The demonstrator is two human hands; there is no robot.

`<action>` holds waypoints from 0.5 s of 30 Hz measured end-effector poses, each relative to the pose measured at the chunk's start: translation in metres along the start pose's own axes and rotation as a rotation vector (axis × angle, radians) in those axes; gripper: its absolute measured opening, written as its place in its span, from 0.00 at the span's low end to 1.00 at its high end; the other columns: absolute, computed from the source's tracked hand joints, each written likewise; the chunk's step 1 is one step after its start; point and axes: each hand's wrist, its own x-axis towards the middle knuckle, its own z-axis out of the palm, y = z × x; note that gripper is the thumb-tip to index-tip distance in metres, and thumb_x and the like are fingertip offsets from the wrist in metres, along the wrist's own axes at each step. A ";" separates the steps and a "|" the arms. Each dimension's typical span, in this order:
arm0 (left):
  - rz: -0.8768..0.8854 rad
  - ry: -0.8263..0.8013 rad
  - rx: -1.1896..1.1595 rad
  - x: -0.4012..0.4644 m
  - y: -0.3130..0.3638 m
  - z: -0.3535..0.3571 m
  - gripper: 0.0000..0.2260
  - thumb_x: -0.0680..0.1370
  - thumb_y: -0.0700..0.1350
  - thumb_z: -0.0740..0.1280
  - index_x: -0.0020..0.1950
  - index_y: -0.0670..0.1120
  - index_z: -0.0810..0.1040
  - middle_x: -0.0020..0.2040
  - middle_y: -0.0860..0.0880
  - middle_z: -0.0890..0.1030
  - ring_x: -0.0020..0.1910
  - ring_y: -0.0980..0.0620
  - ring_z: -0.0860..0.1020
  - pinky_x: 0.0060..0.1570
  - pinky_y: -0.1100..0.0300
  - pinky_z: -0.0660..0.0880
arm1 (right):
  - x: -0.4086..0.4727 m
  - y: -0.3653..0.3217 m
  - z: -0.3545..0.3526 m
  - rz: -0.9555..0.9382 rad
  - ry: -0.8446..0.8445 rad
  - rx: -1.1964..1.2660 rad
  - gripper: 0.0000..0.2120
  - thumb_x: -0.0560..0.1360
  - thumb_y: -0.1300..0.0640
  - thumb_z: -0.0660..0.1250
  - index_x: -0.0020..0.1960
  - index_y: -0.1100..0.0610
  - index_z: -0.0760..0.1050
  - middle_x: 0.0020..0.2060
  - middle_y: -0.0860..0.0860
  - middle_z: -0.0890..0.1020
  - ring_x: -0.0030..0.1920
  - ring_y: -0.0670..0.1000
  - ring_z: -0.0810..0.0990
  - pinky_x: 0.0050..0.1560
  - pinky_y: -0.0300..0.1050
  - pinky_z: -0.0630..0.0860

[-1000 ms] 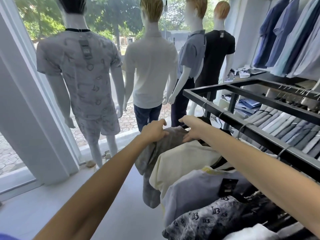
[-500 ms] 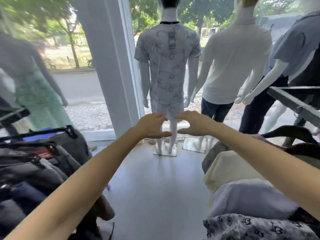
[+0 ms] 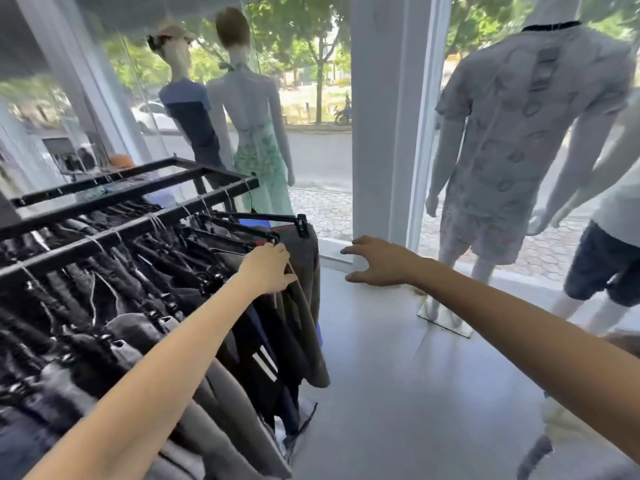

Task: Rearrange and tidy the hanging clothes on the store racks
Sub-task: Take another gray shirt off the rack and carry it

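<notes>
Dozens of dark trousers [image 3: 145, 271] clipped on hangers along the black rack [image 3: 138, 199], packed tight; endmost grey pair [image 3: 304, 306] hanging at the rack's near end, long axis straight down, waistband running crosswise to the rail; soft and floppy, probably light-ish, bound to swing, so best taken at the stiff clip hanger [image 3: 277, 220] up top rather than the cloth; left hand [image 3: 268, 268] curled onto the fabric edge just under that hanger, pinching it; right hand [image 3: 377, 261] off to the rack's right, fingers spread, holding nothing, hovering over the floor [image 3: 398, 393]; beyond the rack's end, white pillar [image 3: 381, 116], then mannequin in printed tee [image 3: 530, 116] by the window.
</notes>
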 end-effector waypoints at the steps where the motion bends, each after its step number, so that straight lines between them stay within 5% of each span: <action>1: 0.031 0.015 0.027 -0.002 -0.003 0.004 0.27 0.81 0.60 0.56 0.73 0.44 0.66 0.73 0.45 0.66 0.69 0.44 0.67 0.67 0.52 0.66 | 0.006 -0.007 0.003 -0.008 -0.012 0.002 0.31 0.76 0.39 0.66 0.76 0.44 0.63 0.76 0.51 0.62 0.75 0.56 0.62 0.72 0.58 0.64; 7: 0.069 0.229 0.025 -0.009 -0.022 0.016 0.23 0.81 0.54 0.57 0.73 0.45 0.68 0.75 0.46 0.63 0.76 0.46 0.59 0.75 0.49 0.51 | 0.039 -0.046 0.005 -0.082 -0.002 0.004 0.31 0.76 0.39 0.66 0.76 0.44 0.64 0.76 0.51 0.63 0.75 0.55 0.62 0.71 0.58 0.64; 15: -0.094 0.363 -0.052 -0.050 -0.097 0.013 0.19 0.81 0.50 0.55 0.68 0.43 0.71 0.65 0.45 0.74 0.62 0.44 0.74 0.62 0.51 0.68 | 0.088 -0.125 0.005 -0.364 0.131 -0.014 0.33 0.76 0.38 0.65 0.77 0.49 0.63 0.76 0.51 0.63 0.75 0.53 0.62 0.74 0.51 0.61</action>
